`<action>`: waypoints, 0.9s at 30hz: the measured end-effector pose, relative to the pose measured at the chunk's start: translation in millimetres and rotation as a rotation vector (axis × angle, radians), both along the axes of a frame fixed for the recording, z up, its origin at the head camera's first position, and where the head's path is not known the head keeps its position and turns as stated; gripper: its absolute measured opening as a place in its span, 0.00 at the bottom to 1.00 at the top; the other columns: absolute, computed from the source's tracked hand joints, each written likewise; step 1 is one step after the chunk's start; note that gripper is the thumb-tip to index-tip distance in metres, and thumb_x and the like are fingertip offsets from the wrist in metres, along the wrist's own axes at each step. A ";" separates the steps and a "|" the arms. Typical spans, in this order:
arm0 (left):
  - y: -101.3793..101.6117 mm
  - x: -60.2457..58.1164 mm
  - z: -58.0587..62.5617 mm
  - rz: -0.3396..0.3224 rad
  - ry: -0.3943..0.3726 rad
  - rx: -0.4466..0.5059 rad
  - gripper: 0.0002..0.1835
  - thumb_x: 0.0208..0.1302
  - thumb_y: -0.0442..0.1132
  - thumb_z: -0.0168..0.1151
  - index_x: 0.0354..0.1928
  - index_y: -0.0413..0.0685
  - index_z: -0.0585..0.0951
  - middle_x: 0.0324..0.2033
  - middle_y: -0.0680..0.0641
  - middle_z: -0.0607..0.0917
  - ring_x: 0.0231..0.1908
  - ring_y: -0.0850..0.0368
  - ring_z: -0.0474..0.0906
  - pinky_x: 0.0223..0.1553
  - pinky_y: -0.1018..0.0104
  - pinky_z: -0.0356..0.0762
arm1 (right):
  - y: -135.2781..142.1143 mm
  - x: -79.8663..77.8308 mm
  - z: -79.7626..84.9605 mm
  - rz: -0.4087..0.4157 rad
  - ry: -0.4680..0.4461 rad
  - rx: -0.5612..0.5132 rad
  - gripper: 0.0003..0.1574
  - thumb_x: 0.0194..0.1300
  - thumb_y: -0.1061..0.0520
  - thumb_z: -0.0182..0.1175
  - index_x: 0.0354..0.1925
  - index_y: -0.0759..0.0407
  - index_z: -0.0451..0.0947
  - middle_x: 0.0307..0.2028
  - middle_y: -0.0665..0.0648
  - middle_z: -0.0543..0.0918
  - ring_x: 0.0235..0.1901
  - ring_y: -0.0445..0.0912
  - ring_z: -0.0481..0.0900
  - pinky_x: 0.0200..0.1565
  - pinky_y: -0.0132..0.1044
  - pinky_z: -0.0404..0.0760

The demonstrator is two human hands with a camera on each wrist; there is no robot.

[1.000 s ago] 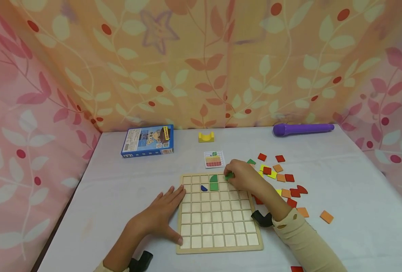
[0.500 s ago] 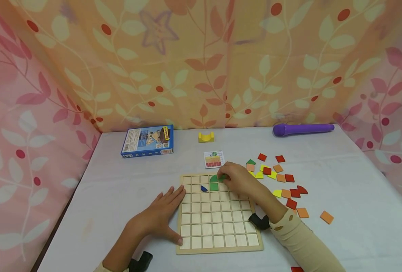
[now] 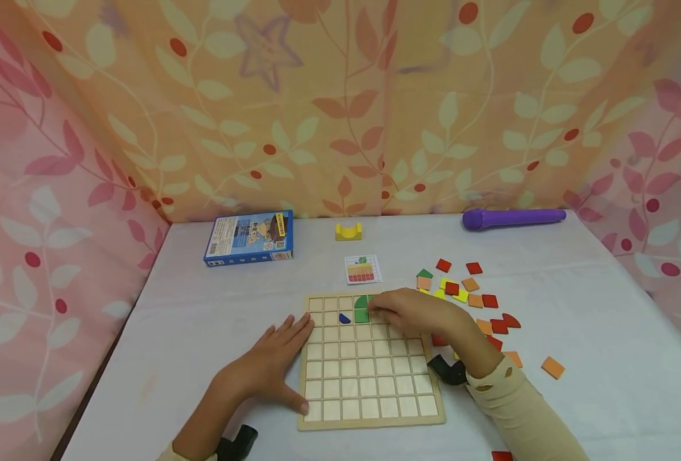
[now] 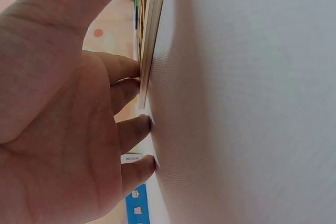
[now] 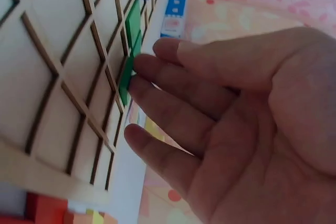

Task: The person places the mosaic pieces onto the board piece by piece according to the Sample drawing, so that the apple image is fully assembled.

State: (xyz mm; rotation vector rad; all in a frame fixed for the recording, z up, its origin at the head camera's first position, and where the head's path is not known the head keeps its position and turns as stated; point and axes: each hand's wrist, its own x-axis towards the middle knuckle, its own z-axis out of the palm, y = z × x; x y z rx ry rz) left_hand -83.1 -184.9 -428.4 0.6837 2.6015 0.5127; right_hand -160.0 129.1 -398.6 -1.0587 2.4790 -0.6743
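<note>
A wooden grid board (image 3: 375, 423) lies on the white tabletop. My left hand (image 3: 266, 366) rests against its left edge, fingers spread and thumb near the lower corner. In the left wrist view, fingertips (image 4: 137, 124) touch the board's side and the cloth. My right hand (image 3: 418, 312) is over the board's top row. In the right wrist view its extended fingers touch a green tile (image 5: 125, 81) in a cell, mostly hidden in the head view. Beside it sit a green quarter-round tile (image 3: 361, 301), a green square tile (image 3: 361, 315) and a small dark blue piece (image 3: 344, 318).
A small pattern card (image 3: 362, 269) lies behind the board. Several red, orange and yellow tiles (image 3: 475, 301) are scattered to the right. Farther back are a blue box (image 3: 249, 237), a yellow block (image 3: 348, 232) and a purple stick (image 3: 513, 218).
My right hand brought the green tile leftward to the cell beside the quarter-round one, then flattened its fingers over it. The left hand stayed in place.
</note>
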 end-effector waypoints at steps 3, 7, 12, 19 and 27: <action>-0.9 -0.4 -0.4 0.001 0.004 -0.002 0.76 0.31 0.72 0.79 0.80 0.47 0.52 0.79 0.48 0.49 0.77 0.45 0.38 0.73 0.40 0.41 | 4.0 0.4 4.2 -0.035 -0.101 0.044 0.20 0.77 0.61 0.51 0.63 0.58 0.75 0.59 0.54 0.80 0.55 0.49 0.78 0.60 0.52 0.74; -2.1 -0.9 -2.9 0.002 0.008 -0.013 0.76 0.30 0.73 0.79 0.80 0.48 0.51 0.79 0.49 0.48 0.77 0.45 0.38 0.73 0.41 0.41 | 8.3 -2.4 3.0 -0.072 -0.165 0.056 0.24 0.77 0.59 0.50 0.68 0.56 0.71 0.61 0.54 0.79 0.52 0.47 0.77 0.59 0.50 0.75; -2.3 -1.4 -4.8 0.003 0.009 -0.012 0.76 0.30 0.74 0.78 0.80 0.48 0.51 0.79 0.49 0.48 0.77 0.45 0.38 0.73 0.41 0.41 | 11.5 -6.1 -0.4 -0.034 -0.164 0.010 0.23 0.77 0.59 0.52 0.67 0.59 0.72 0.60 0.55 0.79 0.48 0.46 0.77 0.57 0.48 0.76; -1.3 -1.7 -4.3 0.001 0.009 -0.012 0.76 0.30 0.74 0.78 0.80 0.49 0.51 0.79 0.50 0.48 0.77 0.45 0.38 0.73 0.41 0.41 | 17.6 -8.7 -0.4 -0.009 -0.172 -0.035 0.22 0.75 0.60 0.53 0.65 0.59 0.74 0.61 0.55 0.80 0.58 0.49 0.77 0.61 0.51 0.74; -1.4 -1.0 -2.9 0.000 0.009 0.001 0.76 0.30 0.73 0.78 0.80 0.47 0.52 0.79 0.49 0.49 0.77 0.45 0.38 0.73 0.41 0.40 | 40.5 -21.2 3.2 -0.299 0.181 0.005 0.16 0.70 0.62 0.60 0.55 0.64 0.81 0.51 0.60 0.82 0.48 0.54 0.80 0.52 0.53 0.79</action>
